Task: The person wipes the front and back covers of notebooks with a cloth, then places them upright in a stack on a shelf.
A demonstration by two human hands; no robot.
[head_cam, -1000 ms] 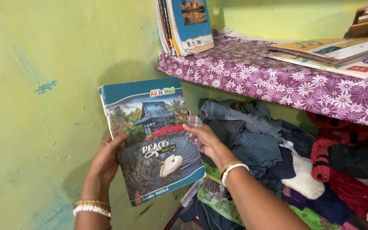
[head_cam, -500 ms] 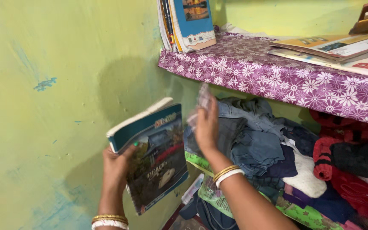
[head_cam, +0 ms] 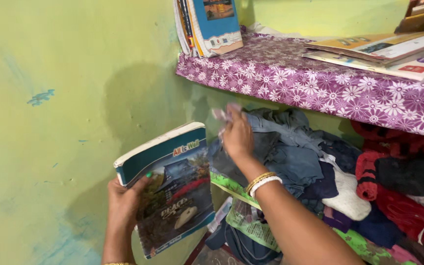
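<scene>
The left hand point(head_cam: 123, 203) grips a notebook point(head_cam: 170, 189) by its spine edge, tilted for support, while the right hand point(head_cam: 236, 137) pinches a blurred small cloth point(head_cam: 222, 115) above the piled clothes point(head_cam: 295, 162) under the shelf's point(head_cam: 295, 83) front edge.
</scene>
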